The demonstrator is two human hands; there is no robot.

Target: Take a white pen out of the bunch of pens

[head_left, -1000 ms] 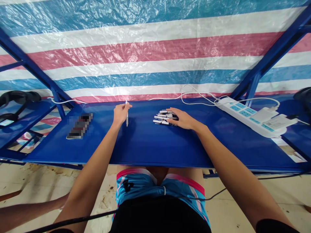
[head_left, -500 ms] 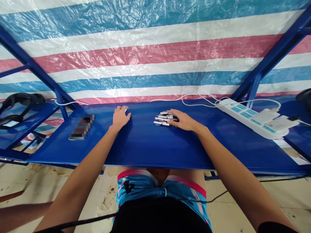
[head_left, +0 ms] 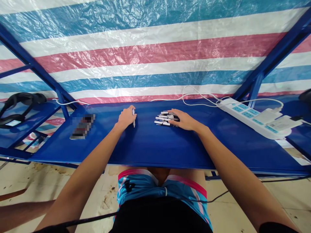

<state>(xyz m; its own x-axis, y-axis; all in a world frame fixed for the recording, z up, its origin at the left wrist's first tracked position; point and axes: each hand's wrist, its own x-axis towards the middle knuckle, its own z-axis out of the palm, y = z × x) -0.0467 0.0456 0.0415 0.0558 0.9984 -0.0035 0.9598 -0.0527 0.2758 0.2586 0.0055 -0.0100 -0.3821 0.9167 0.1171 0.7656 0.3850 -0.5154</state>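
Over the blue table my left hand is closed on a white pen, which points toward the front edge. To the right, several white and dark pens lie side by side in a small cluster, roughly level with each other. My right hand rests at the right end of that cluster, its thumb and fingers wrapped round the pen ends. The palm and part of the pens are hidden under this hand.
A blurred phone lies at the table's left. A white power strip with plugged-in adapters sits at the right, its white cable along the back edge. A black headset is on the left shelf. Blue frame posts slant at both sides.
My left hand has moved right, toward the cluster, and the pen in it now shows more fully. My right hand and the clustered pens have hardly moved.
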